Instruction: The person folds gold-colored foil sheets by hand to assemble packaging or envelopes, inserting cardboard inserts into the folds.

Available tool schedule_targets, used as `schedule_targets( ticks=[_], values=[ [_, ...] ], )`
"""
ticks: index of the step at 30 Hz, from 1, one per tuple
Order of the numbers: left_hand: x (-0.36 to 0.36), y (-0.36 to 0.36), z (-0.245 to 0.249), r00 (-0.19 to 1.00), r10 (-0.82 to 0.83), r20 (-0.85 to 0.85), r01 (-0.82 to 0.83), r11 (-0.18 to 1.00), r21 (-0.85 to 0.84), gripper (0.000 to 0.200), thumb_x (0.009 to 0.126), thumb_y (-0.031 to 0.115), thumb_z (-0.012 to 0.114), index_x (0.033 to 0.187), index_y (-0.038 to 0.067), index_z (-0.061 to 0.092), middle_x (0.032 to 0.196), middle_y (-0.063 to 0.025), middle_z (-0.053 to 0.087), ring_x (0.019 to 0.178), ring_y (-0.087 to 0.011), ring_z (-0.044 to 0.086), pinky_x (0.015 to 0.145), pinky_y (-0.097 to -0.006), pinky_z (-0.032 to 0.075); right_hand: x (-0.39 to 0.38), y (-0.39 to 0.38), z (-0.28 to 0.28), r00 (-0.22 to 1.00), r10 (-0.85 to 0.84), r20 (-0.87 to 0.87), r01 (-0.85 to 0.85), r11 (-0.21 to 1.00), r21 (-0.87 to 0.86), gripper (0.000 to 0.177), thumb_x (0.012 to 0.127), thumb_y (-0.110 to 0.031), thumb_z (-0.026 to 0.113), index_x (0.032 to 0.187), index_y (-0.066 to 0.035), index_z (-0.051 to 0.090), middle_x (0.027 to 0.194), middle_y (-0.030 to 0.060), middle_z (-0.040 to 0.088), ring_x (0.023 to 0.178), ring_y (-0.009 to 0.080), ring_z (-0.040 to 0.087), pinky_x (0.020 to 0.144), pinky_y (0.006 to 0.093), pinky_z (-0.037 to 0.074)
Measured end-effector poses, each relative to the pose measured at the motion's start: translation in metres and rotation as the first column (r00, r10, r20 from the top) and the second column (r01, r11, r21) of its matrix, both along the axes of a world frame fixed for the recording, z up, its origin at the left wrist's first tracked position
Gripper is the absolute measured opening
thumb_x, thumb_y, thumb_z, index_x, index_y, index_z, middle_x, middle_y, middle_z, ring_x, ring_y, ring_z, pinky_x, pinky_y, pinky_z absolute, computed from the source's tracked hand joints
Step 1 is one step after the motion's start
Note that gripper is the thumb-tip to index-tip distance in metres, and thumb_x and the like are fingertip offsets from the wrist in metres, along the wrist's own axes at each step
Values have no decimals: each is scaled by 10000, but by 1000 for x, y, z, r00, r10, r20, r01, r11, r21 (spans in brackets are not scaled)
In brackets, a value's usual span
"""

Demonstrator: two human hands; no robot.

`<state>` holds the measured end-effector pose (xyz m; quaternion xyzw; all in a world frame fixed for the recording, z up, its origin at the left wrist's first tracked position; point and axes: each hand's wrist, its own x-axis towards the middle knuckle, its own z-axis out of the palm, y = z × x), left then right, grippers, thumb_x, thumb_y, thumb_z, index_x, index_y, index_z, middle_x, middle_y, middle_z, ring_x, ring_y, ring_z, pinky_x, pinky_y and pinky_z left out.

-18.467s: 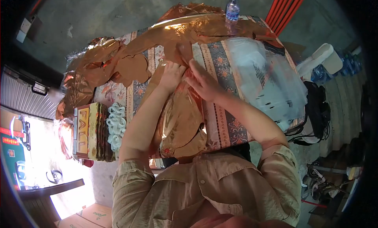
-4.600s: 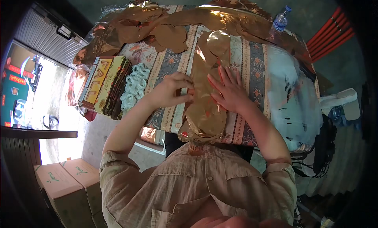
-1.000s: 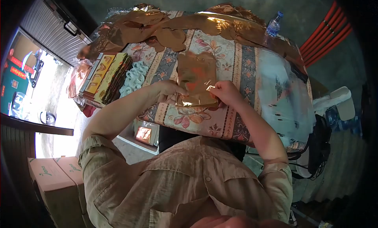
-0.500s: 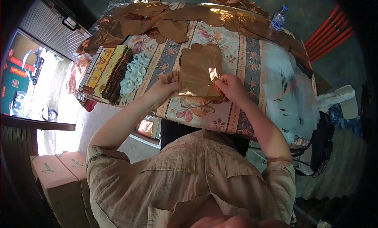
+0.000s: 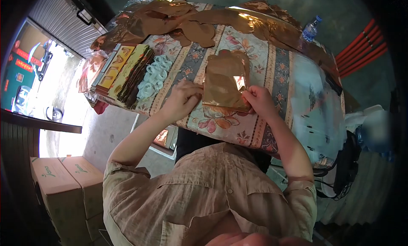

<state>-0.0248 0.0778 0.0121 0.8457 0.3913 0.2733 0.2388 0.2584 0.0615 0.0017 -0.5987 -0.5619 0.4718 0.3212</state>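
Note:
A copper-coloured foil piece (image 5: 225, 82), shiny and scalloped along its far edge, lies on the flowered tablecloth (image 5: 214, 123) in front of me. It looks layered, and a bright glare falls on its right side. My right hand (image 5: 259, 102) pinches its lower right corner between thumb and fingers. At the left edge, my left hand (image 5: 183, 100) is closed, its curled fingertips against the foil; their exact hold is partly hidden. White ribbon-like rosettes (image 5: 154, 78) lie left of my left hand, beside a stack of printed yellow and dark packs (image 5: 123, 76).
More copper foil (image 5: 197, 31) spreads along the table's far edge, near a water bottle (image 5: 311, 29). Clear plastic sleeves (image 5: 312, 106) cover the right side. Cardboard boxes (image 5: 63, 178) stand on the floor at lower left, and a black bag (image 5: 346, 165) hangs at right.
The whole view has shifted, so the table appears slightly further right. My left hand has turned more knuckles-up at the foil's left edge. My right hand keeps its pinch on the corner.

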Motion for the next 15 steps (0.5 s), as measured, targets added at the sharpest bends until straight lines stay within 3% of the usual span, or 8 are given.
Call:
schedule_targets(
  ticks=[2, 5, 12, 15],
  values=[
    [-2, 1, -3, 988, -98, -121, 112, 986, 120, 309, 750, 22, 530, 1038, 1, 640, 1148, -126, 606, 1137, -312, 495, 973, -428, 377, 0, 0, 0, 1000, -7, -16, 6, 1000, -26, 236, 925, -201, 569, 779, -17, 597, 638, 3, 585, 488, 62, 539, 387, 207, 438],
    [0, 5, 2, 960, -167, -224, 206, 966, 159, 314, 739, 38, 547, 1038, 7, 637, 1155, -140, 596, 1153, -321, 488, 984, -444, 366, 0, -1, 2, 1000, -10, 13, 10, 1000, -20, 240, 920, -197, 569, 768, -14, 603, 640, 5, 590, 486, 61, 535, 388, 210, 439],
    [-5, 16, 0, 960, -252, -126, 264, 961, 85, 348, 743, 63, 569, 1079, -22, 592, 1164, -181, 570, 1163, -335, 479, 979, -421, 374, 0, -3, 2, 999, -33, 3, 33, 999, -11, 238, 915, -207, 581, 772, -18, 605, 642, 4, 591, 470, 64, 530, 389, 214, 442],
    [1, 14, 0, 979, -181, -92, 179, 983, -32, 377, 794, 50, 569, 1162, -21, 531, 1138, -166, 575, 1094, -302, 537, 920, -380, 424, 2, -5, -4, 998, -67, -12, 67, 998, 12, 234, 914, -207, 580, 779, -18, 603, 646, 8, 592, 470, 68, 537, 390, 217, 445]
  ],
)
